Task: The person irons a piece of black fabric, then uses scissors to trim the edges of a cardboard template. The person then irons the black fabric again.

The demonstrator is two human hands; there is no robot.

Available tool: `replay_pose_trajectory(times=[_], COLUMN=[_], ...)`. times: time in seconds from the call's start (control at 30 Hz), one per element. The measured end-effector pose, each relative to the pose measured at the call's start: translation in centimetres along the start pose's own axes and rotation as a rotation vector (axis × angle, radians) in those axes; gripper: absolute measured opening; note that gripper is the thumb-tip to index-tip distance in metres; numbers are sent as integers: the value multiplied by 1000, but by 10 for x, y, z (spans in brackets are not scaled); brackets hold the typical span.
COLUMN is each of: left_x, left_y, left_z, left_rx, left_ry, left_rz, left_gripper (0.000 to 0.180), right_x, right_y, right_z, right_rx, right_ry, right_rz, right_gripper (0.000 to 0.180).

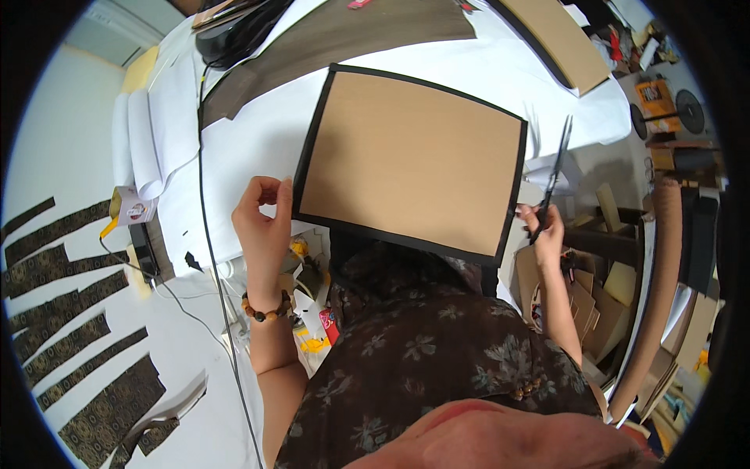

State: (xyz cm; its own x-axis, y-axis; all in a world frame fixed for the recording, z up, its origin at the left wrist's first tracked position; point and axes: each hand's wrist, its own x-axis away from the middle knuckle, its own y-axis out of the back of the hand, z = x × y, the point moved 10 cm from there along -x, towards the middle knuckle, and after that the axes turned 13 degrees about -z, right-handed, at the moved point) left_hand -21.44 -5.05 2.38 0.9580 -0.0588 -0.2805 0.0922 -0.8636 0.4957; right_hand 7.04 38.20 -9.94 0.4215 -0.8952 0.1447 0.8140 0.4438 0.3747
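Note:
A tan rectangular board (414,156) with a black border lies in front of me, its near edge reaching over my lap. At its left edge, my left hand (262,219) is closed, thumb and fingertips pinching against the black border. Black scissors (556,176) point away from me in my right hand (548,230), whose fingers are wrapped round the handles. One or two fingertips of that hand touch the board's right edge. What lies under the board is hidden.
Dark sheet material (351,31) lies across the white table (250,148). A black cable (205,172) runs down the left side. Patterned dark strips (109,406) lie at far left, rolled white paper (144,144) nearby. Cardboard pieces (605,309) and a long tube (652,289) stand at right.

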Motion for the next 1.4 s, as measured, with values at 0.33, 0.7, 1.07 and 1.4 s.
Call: replay_pose_trajectory(times=[0.33,0.7,1.07,1.4], left_x=[103,146,118,90], left_y=[-105,-162,-114,-31], left_z=[-42,-90,-69,-23], left_rx=[-555,-778,-142,6], left_ry=[-903,-560,-614,-279], left_rz=[644,435,210,-55], left_gripper=[89,70,41,25], right_x=[23,2,34,77], right_y=[-25,13,-17,-73], right_z=[17,-4,39,102], right_rx=[-315,-401,-151,-62], right_ry=[-91,150,351,395], right_rz=[123,-85,102,327], right_gripper=[27,21,30,37])
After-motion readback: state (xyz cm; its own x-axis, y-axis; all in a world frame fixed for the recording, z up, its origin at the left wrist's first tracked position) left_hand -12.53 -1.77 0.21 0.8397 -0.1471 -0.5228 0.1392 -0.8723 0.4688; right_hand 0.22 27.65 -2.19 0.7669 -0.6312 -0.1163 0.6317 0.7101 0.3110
